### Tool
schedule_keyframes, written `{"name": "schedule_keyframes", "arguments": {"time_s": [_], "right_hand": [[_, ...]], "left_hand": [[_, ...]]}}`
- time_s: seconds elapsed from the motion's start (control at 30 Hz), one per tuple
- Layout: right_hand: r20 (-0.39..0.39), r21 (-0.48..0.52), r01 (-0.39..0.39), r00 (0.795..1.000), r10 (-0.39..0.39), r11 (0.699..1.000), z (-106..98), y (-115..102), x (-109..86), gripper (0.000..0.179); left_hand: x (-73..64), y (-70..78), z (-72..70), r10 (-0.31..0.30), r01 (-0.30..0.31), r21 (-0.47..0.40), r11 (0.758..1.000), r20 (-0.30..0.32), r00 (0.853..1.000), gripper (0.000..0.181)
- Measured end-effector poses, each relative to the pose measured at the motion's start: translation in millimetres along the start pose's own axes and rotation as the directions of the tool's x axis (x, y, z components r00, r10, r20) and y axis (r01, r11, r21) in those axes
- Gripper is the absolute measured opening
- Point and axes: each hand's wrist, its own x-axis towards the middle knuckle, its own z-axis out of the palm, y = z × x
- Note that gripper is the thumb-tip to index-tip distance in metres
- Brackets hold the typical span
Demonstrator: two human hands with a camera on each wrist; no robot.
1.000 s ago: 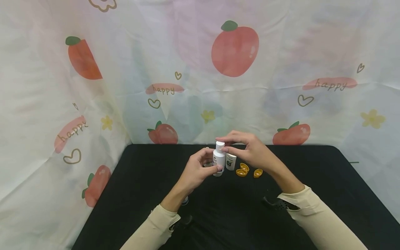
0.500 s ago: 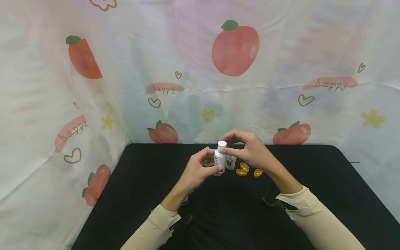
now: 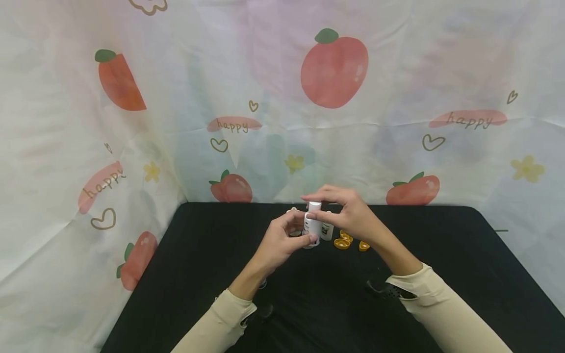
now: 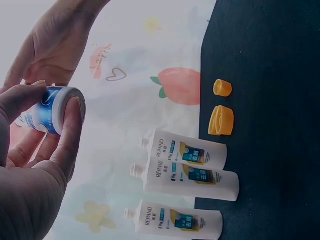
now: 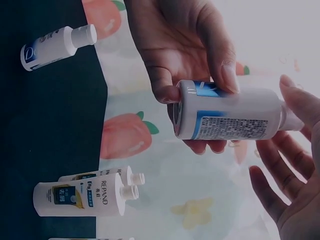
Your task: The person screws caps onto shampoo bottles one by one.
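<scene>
A white bottle [image 3: 311,226] with a blue label is held up over the back of the table. My left hand [image 3: 275,240] grips its lower body, thumb in front; in the left wrist view the bottle's base [image 4: 75,107] faces the camera between thumb and fingers. At the top, my right hand [image 3: 346,211] pinches the white cap [image 3: 315,206], its thumb on the near side and the index finger reaching over. The right wrist view shows the bottle [image 5: 240,117] lying across the picture, with the right thumb and fingers around the cap end.
Behind the hands stand several white REPAND bottles [image 4: 192,180] with bare necks. To their right lie a yellow flip cap [image 3: 342,243] and another yellow cap [image 3: 364,246]. One more white capped bottle [image 5: 57,47] stands on the black table [image 3: 326,304]. A printed curtain [image 3: 273,98] hangs behind.
The right fingers have shifted around the cap: index drawn back half a second ago, now reaching over the top again. The bottle has moved slightly right. The left hand keeps its grip.
</scene>
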Motion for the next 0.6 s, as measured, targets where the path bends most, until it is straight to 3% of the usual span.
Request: {"name": "schedule_keyframes", "arguments": {"time_s": [0.33, 0.6], "right_hand": [[0.036, -0.045, -0.104, 0.994, 0.106, 0.994, -2.3, -4.0, -4.4, 0.045], [0.019, -0.073, -0.123, 0.992, 0.125, 0.990, -6.8, -6.1, -6.5, 0.041]], "left_hand": [[0.7, -1.2, -2.6, -0.021, 0.022, 0.014, 1.000, -0.026, 0.999, 0.045], [1.3, 1.0, -4.4, -0.038, 0.037, -0.009, 0.999, -0.052, 0.998, 0.048]]}}
